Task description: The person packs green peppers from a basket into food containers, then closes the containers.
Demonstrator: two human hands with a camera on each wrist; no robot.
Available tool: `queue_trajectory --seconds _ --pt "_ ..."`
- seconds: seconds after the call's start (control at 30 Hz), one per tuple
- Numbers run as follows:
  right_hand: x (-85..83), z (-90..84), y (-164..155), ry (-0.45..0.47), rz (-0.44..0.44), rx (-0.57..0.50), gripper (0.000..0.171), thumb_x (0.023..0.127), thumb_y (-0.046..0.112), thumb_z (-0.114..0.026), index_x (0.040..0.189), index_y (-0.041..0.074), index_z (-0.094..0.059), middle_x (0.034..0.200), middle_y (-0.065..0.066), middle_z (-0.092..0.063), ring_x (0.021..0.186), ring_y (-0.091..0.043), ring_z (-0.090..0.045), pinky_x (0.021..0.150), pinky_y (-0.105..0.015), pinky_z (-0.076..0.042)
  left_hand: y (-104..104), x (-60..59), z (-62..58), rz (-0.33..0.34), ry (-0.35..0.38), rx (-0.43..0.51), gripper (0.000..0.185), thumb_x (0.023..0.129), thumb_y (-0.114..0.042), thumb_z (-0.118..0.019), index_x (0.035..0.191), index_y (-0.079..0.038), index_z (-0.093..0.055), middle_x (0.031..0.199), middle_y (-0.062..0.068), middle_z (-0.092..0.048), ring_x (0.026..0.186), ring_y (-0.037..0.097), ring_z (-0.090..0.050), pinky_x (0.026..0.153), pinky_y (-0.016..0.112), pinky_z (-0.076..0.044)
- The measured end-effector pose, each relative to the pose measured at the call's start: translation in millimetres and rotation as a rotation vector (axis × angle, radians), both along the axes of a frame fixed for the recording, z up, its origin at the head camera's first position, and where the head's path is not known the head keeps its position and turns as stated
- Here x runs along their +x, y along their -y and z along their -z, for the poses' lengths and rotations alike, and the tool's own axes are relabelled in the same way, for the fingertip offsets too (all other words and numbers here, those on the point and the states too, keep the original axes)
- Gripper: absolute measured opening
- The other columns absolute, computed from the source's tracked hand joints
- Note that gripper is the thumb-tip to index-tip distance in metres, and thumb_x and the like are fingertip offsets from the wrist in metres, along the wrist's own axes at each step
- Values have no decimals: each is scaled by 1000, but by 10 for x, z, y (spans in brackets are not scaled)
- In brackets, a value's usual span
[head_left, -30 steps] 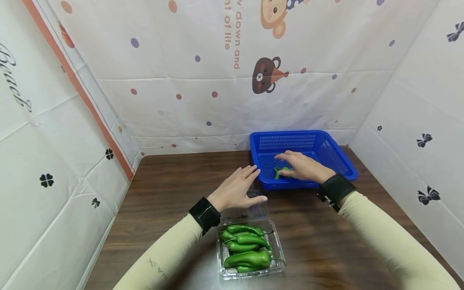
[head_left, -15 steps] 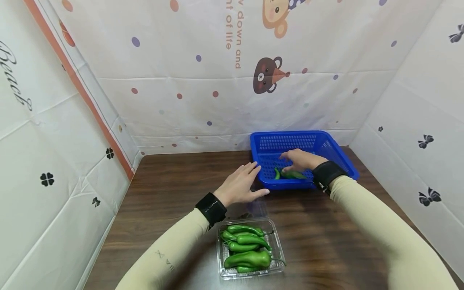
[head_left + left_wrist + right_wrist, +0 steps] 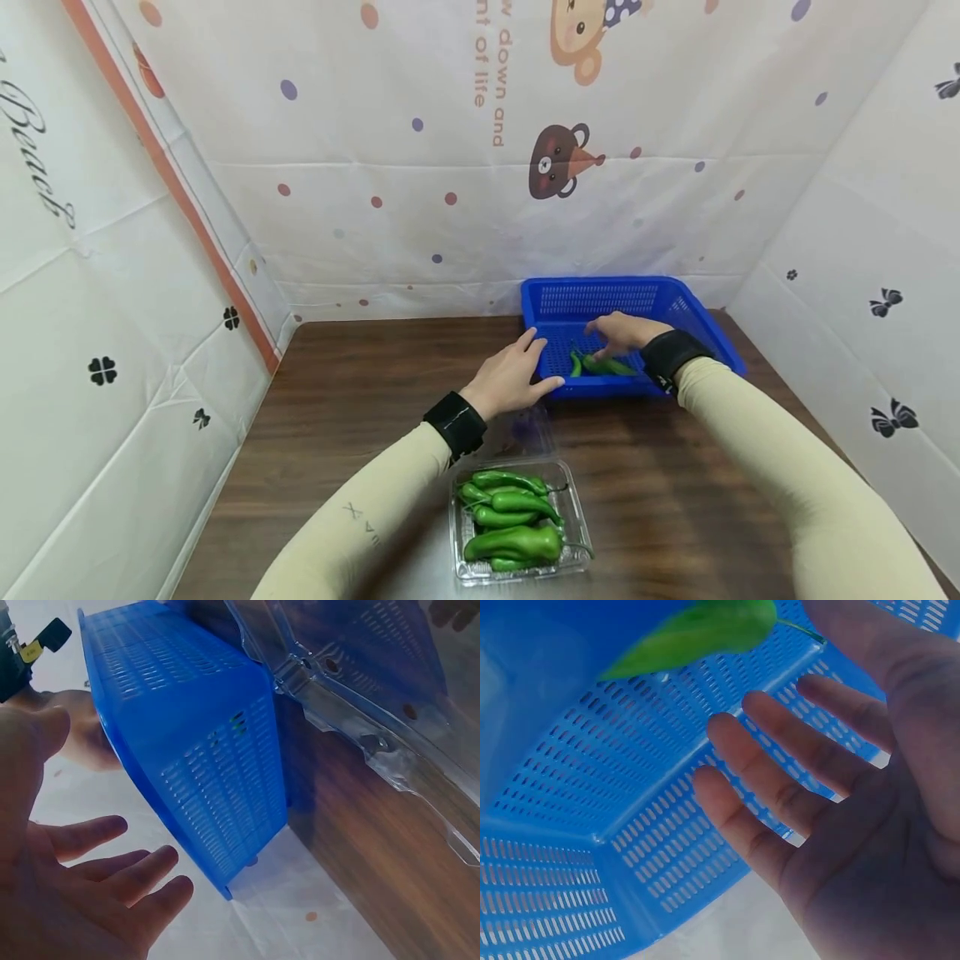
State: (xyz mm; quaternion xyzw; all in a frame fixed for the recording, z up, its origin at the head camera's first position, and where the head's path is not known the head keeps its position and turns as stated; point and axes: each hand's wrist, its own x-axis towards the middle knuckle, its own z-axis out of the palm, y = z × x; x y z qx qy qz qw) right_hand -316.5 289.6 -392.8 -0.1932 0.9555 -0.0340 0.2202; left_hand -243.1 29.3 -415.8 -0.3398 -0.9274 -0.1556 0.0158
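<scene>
A blue slotted basket (image 3: 678, 310) stands at the back right of the brown table. One or two green peppers (image 3: 600, 365) lie on its floor near the front wall. My right hand (image 3: 621, 331) hovers open just over them, fingers spread and holding nothing; the right wrist view shows the straight fingers (image 3: 780, 787) below a pepper (image 3: 697, 630) and the basket mesh (image 3: 630, 825). My left hand (image 3: 517, 375) is open beside the basket's front left corner; its fingers (image 3: 112, 877) stay slightly apart from the basket wall (image 3: 195, 750).
A clear plastic clamshell box (image 3: 577, 525) with several green peppers (image 3: 510, 521) sits near the table's front edge, its lid (image 3: 528, 429) folded back toward the left hand. Printed white sheets wall in the table (image 3: 360, 392) on three sides.
The right hand moved off the pepper, which now lies uncovered on the basket floor, and shifted further back. The left hand slid forward and right toward the basket's corner.
</scene>
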Motion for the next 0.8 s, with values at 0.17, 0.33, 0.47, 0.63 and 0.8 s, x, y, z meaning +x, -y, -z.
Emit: queue_trajectory --seconds 0.17,0.33,0.47,0.63,0.8 --pt "-42 32 32 27 -10 8 62 96 28 -76 145 -2 -54 95 -8 -66 85 -21 -61 75 -39 -55 -46 -8 9 -8 3 -23 79 100 -59 -58 154 -3 -45 161 21 -38 142 29 -48 105 40 -53" --pt "-99 56 63 28 -2 48 61 94 29 -77 144 1 -56 96 -10 -67 85 -23 -64 73 -38 -55 -85 -22 20 -4 -10 -29 79 100 -58 -58 151 1 -47 156 22 -44 145 30 -44 113 40 -45" --pt "-141 75 99 24 12 88 61 92 30 -79 142 3 -59 128 -24 -64 113 -37 -64 86 -47 -58 -86 -33 30 -9 -17 -52 78 100 -58 -58 148 3 -51 153 22 -48 145 29 -45 114 40 -44" --pt "-177 108 130 22 18 114 59 91 31 -81 140 4 -61 140 -26 -58 122 -40 -61 93 -52 -57 -73 -52 56 -7 -29 -58 74 100 -57 -58 142 4 -58 150 22 -52 143 29 -47 112 39 -46" --pt "-186 110 173 24 -3 133 54 88 33 -83 132 6 -67 133 -22 -64 115 -37 -64 90 -51 -58 -66 -55 67 4 -46 -51 73 100 -56 -59 140 5 -60 148 23 -53 141 29 -50 108 38 -49"
